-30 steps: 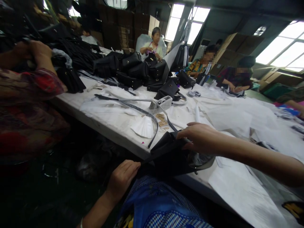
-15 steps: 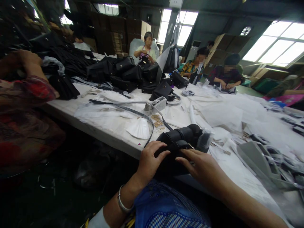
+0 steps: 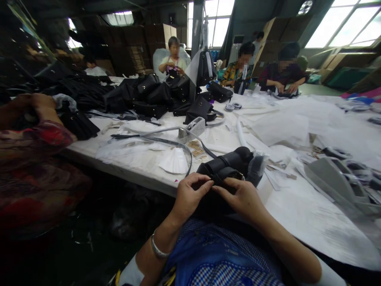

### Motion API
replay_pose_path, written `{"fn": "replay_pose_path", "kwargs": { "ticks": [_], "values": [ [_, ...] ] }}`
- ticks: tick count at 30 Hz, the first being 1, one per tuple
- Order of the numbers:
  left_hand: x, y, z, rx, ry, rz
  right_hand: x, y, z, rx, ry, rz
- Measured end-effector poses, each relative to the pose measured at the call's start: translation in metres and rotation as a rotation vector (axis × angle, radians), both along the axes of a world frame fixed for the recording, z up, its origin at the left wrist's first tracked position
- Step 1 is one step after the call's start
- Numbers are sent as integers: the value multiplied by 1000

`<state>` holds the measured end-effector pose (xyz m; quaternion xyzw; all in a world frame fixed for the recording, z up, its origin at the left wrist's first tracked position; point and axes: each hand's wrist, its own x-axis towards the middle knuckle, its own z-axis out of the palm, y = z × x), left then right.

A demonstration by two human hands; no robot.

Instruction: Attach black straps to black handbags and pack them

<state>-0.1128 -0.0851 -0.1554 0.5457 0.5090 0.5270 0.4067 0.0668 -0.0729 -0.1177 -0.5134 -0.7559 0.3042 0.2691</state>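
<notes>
A black handbag lies on the near edge of the tabletop, just in front of the person's lap, with clear plastic bunched at its right end. The left hand and the right hand meet on its near side, and each grip is pinched on the bag's black material, fingertips almost touching. Beyond it lie a folded white paper and a tape dispenser. Farther off is a heap of black bags. A co-worker's sleeve fills the left.
</notes>
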Motion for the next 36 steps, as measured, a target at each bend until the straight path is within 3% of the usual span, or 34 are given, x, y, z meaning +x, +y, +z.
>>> {"fn": "replay_pose_path", "kwargs": {
  "ticks": [6, 11, 18, 22, 29, 36],
  "values": [
    [-9, -6, 3, -75, 31, -104, 1, -3, -5, -113, 113, -18],
    [-14, -16, 7, -130, 28, -128, 4, 1, -1, -178, 146, 58],
    [-9, -23, 6, -53, 103, -62, 8, 2, -2, -184, 132, 98],
    [-2, -25, 2, -40, 88, 11, 6, 0, -6, -162, 111, 33],
    [4, -24, -15, -185, -251, 27, -3, -4, -6, -65, 51, -52],
    [5, -21, -21, -234, -349, 8, -9, -6, -8, -22, 8, -118]
  ]
}}
